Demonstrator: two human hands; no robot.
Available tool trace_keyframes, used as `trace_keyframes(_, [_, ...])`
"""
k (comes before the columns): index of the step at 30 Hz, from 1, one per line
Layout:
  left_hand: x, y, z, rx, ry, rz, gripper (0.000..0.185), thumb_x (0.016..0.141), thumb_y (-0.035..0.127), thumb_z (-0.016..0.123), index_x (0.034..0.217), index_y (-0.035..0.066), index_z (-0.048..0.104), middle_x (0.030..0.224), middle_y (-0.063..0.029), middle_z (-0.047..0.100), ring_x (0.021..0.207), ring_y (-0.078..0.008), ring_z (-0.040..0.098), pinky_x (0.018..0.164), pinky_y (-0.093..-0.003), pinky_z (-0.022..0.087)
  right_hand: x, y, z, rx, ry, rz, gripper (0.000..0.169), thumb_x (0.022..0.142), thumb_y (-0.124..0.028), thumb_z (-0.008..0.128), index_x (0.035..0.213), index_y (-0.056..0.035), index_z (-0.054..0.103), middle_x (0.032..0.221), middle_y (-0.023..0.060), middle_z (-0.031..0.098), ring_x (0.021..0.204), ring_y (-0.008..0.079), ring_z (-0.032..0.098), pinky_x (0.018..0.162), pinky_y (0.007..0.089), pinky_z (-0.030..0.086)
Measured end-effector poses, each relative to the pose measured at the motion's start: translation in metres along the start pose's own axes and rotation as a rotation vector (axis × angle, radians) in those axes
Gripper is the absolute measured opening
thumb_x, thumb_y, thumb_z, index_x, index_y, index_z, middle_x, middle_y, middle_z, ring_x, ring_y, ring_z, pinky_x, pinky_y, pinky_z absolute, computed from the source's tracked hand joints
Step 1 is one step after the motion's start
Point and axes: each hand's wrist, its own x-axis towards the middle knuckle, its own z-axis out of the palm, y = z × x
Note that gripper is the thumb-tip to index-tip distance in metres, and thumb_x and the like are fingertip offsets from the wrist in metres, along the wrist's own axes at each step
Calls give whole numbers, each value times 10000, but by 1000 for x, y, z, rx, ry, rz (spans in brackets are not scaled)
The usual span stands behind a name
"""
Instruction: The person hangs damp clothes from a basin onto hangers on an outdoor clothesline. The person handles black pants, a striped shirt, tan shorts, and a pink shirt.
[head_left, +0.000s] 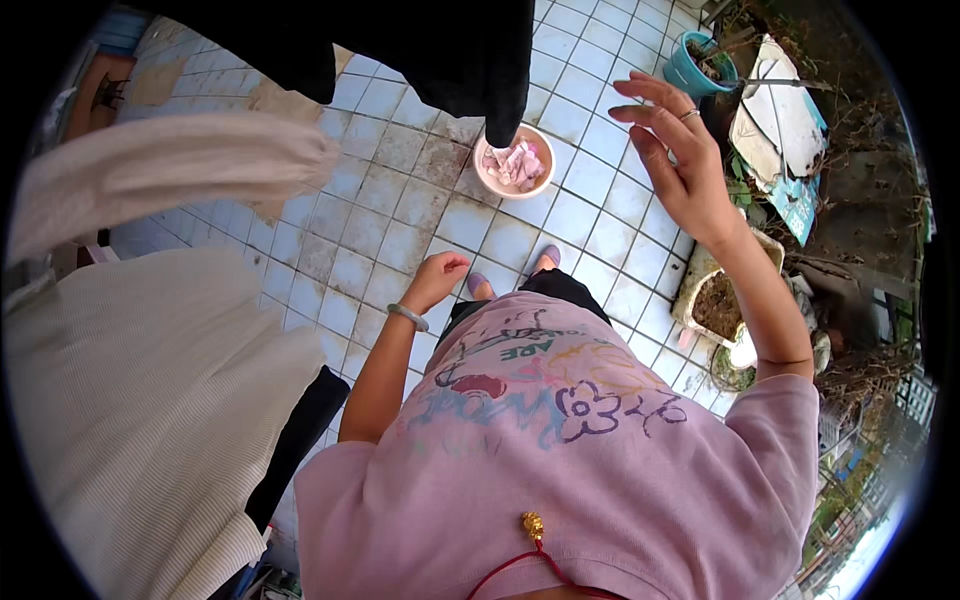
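My right hand (670, 142) is raised at the right with its fingers apart, a ring on one finger and nothing in its grasp. Low in front of my body, my left hand (437, 280) is loosely curled, with no object visible in it; a pale bangle (408, 316) circles that wrist. A round, light-coloured basin (491, 186) rests on the floor ahead of my feet, holding crumpled pink cloth (517, 166). A black garment (450, 52) hangs at the top, its lower end overlapping the basin's rim in view. To the left hang a beige sleeve (172, 161) and a cream ribbed garment (150, 405).
Blue tiles (589, 176) with dirty patches cover the floor. Along the right side are a turquoise plant pot (686, 71), broken white boards (780, 120) and a planter of soil (716, 304). Another black garment (300, 431) hangs behind the cream one.
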Motion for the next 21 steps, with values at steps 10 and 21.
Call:
trace_keyframes(10, [196, -11, 121, 77, -213, -146, 199, 790, 122, 618, 949, 8, 658, 854, -101, 675, 802, -158, 627, 748, -285, 488, -403, 83, 120, 274, 20, 1576, 232, 814, -92, 492, 934, 28, 650, 828, 101, 657, 755, 152, 578, 708, 276, 457])
trace_keyframes(21, [509, -217, 236, 649, -38, -195, 171, 807, 197, 538, 874, 91, 654, 909, -142, 656, 886, -321, 619, 772, -395, 480, -522, -48, 222, 409, 602, 2530, 168, 789, -68, 497, 847, -4, 641, 765, 46, 603, 695, 125, 554, 628, 257, 448])
